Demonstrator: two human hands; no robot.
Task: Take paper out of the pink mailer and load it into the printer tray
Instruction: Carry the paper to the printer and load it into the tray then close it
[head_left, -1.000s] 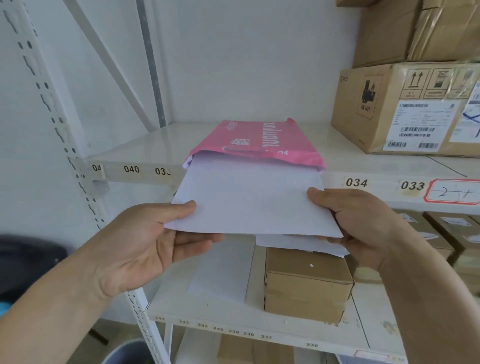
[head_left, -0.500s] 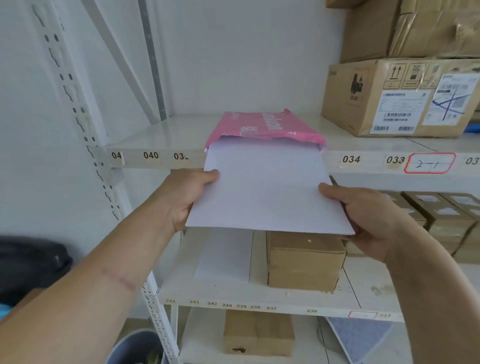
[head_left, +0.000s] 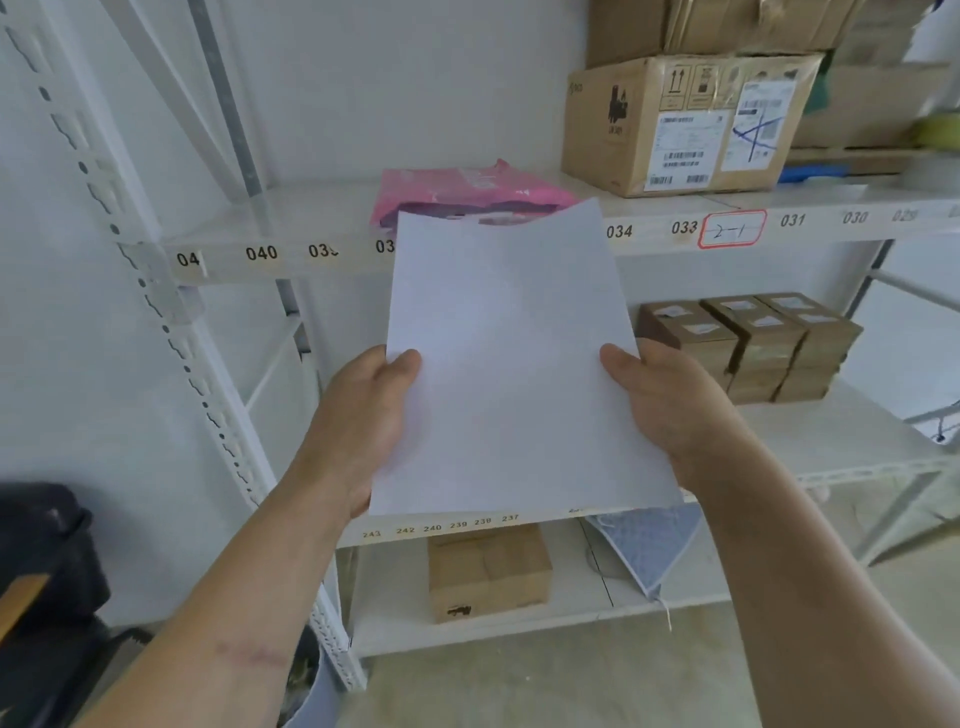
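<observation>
The left hand (head_left: 363, 415) grips the white paper (head_left: 514, 364) at its nine o'clock edge, thumb on top, and the right hand (head_left: 670, 410) clamps the three o'clock edge the same way, so the sheets are held up in front of the shelving, clear of everything. Beyond the paper's twelve o'clock edge the pink mailer (head_left: 467, 195) lies on the upper shelf (head_left: 311, 218), its open mouth facing the person, with a labelled cardboard box (head_left: 685, 124) well off at its two o'clock.

Both forearms are bare and sleeveless, the left forearm (head_left: 249, 654) bearing a thin scar-like line.
</observation>
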